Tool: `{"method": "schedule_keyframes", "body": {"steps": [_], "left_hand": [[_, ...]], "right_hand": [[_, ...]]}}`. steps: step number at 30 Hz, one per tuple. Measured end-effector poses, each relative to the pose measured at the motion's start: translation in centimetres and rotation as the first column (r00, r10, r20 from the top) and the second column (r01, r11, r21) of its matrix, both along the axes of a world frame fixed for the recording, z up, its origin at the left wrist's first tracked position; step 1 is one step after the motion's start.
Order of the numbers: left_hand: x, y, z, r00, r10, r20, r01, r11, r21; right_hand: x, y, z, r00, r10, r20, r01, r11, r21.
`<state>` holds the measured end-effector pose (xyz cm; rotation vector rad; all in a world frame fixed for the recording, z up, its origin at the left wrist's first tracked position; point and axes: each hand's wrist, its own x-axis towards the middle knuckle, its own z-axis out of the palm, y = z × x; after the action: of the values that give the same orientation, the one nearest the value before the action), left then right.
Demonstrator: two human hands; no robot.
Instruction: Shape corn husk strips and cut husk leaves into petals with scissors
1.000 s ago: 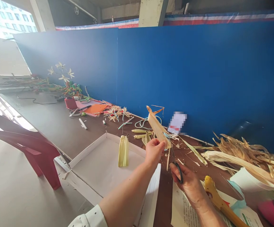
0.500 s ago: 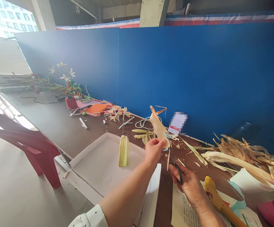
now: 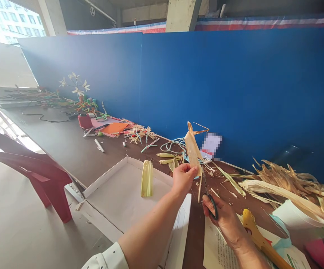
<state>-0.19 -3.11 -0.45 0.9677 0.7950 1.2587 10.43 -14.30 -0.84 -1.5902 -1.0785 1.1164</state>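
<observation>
My left hand point(image 3: 183, 178) pinches the lower end of a tan dried corn husk strip point(image 3: 192, 148) and holds it upright above the brown table. My right hand point(image 3: 223, 220) grips black-handled scissors point(image 3: 209, 194), whose blades point up at the base of the strip beside my left thumb. A pale yellow folded husk piece point(image 3: 146, 178) lies in the shallow white cardboard tray point(image 3: 114, 209) to the left of my left hand.
A yellow glue gun point(image 3: 258, 239) lies on printed paper at my right. A heap of dried husks point(image 3: 290, 183) and a white cup point(image 3: 296, 220) sit at far right. Husk flowers point(image 3: 76, 87), orange paper point(image 3: 113, 128) and cords lie along the blue partition. A red plastic chair point(image 3: 30, 168) stands left.
The husk strip has swung from leaning left to nearly upright in my left hand. My right hand with the scissors has stayed at its base.
</observation>
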Motion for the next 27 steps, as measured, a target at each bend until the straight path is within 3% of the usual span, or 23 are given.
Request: {"method": "schedule_keyframes", "body": {"steps": [12, 18, 27], "left_hand": [[0.19, -0.47, 0.10, 0.996, -0.058, -0.062, 0.061, 0.996, 0.058], [0.00, -0.51, 0.20, 0.994, -0.089, -0.061, 0.090, 0.996, 0.015], [-0.35, -0.61, 0.63, 0.971, -0.201, 0.130, 0.215, 0.971, -0.105]], "right_hand": [[-0.05, 0.03, 0.07, 0.997, -0.076, 0.026, 0.077, 0.997, -0.029], [0.12, 0.10, -0.18, 0.996, -0.090, -0.001, 0.090, 0.996, -0.007], [0.23, 0.14, -0.38, 0.994, -0.107, 0.009, 0.107, 0.994, -0.021]]}}
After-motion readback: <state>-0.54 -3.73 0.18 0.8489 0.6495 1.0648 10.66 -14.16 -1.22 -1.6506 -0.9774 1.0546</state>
